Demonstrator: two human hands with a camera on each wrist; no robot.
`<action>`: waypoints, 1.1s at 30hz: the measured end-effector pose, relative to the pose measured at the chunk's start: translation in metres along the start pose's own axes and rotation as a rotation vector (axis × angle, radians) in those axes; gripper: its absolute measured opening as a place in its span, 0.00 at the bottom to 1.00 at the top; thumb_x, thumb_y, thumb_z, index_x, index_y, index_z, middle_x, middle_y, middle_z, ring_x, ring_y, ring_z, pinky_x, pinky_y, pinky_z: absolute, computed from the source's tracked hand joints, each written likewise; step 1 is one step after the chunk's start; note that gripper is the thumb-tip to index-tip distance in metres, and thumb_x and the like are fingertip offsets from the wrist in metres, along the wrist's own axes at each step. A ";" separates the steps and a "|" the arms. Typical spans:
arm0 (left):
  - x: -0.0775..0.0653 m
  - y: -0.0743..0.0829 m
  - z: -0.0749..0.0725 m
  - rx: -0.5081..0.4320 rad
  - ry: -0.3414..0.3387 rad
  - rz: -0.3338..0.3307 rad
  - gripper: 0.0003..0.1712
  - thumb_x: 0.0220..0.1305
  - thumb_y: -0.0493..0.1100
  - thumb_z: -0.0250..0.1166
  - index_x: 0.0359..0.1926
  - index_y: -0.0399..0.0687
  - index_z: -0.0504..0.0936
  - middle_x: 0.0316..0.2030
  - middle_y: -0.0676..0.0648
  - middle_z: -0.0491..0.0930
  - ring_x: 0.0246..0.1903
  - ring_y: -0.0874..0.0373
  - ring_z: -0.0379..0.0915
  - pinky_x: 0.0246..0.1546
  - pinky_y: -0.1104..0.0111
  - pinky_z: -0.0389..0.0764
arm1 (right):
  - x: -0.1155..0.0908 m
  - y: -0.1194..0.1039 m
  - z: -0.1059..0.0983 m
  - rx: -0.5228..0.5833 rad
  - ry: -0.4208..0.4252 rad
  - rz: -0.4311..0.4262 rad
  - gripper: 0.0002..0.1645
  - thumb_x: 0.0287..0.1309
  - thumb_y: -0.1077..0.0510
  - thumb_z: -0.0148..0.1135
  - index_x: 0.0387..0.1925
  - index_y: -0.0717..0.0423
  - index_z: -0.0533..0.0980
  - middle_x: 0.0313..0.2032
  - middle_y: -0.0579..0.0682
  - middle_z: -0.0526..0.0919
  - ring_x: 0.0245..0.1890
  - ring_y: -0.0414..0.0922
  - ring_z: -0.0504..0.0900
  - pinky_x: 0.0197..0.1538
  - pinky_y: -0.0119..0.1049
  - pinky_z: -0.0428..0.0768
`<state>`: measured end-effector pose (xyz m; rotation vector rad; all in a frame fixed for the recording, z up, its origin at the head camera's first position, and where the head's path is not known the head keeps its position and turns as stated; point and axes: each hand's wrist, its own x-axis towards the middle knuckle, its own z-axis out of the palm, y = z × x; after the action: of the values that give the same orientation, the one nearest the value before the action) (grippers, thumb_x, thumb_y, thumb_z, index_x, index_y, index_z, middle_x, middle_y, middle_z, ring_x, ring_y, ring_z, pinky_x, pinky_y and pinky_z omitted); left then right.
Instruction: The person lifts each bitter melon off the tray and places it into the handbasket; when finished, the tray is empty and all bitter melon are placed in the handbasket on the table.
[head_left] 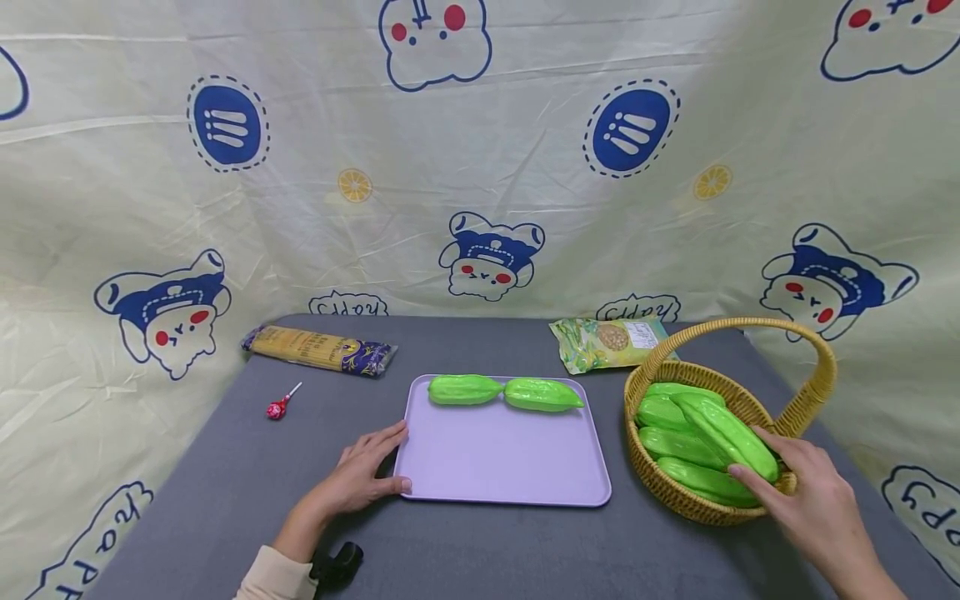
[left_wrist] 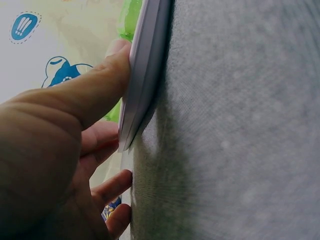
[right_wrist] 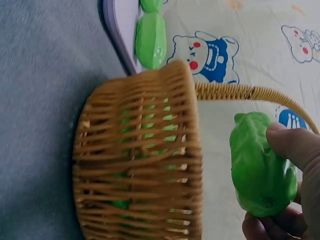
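Note:
My right hand (head_left: 813,492) pinches a lumpy green bitter melon (head_left: 726,435) between thumb and fingers above the wicker basket (head_left: 647,475). The right wrist view shows this bitter melon (right_wrist: 260,165) end-on, raised past the basket rim. Several more bitter melons (head_left: 678,447) lie inside the basket. On the lilac tray (head_left: 495,458), two bitter melons (head_left: 465,389) lie end to end along the far edge. My left hand (head_left: 363,475) touches the tray's left side with extended fingers and thumb. In the left wrist view, the thumb (left_wrist: 107,80) rests against the tray rim.
A pasta packet (head_left: 318,348) lies at the table's back left, with a red lollipop (head_left: 277,408) in front of it. Behind the basket is a green snack bag (head_left: 607,343). The basket's tall handle (head_left: 750,323) arches above its rim. A printed curtain hangs behind the grey table.

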<state>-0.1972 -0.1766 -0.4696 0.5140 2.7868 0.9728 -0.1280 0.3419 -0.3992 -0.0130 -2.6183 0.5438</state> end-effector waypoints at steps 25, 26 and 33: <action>0.000 -0.001 0.000 0.001 -0.001 -0.005 0.46 0.54 0.58 0.67 0.70 0.48 0.61 0.72 0.48 0.55 0.67 0.42 0.53 0.59 0.41 0.53 | 0.007 0.027 0.017 -0.124 0.094 0.114 0.38 0.53 0.45 0.66 0.54 0.71 0.70 0.45 0.70 0.70 0.43 0.63 0.67 0.37 0.57 0.64; 0.000 -0.001 0.000 0.001 0.001 -0.004 0.46 0.54 0.58 0.67 0.70 0.48 0.61 0.72 0.48 0.56 0.67 0.41 0.53 0.58 0.41 0.53 | 0.007 0.027 0.017 -0.128 0.094 0.121 0.38 0.53 0.45 0.67 0.54 0.71 0.70 0.45 0.71 0.70 0.43 0.64 0.67 0.37 0.57 0.64; -0.001 0.000 -0.001 0.003 0.002 0.005 0.46 0.53 0.58 0.67 0.70 0.47 0.61 0.72 0.48 0.56 0.67 0.41 0.53 0.57 0.41 0.54 | 0.011 0.028 0.023 -0.153 0.122 0.152 0.37 0.50 0.47 0.69 0.51 0.74 0.72 0.43 0.72 0.71 0.42 0.64 0.65 0.42 0.56 0.60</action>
<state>-0.1963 -0.1770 -0.4688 0.5203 2.7899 0.9710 -0.1504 0.3599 -0.4240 -0.2874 -2.5454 0.3793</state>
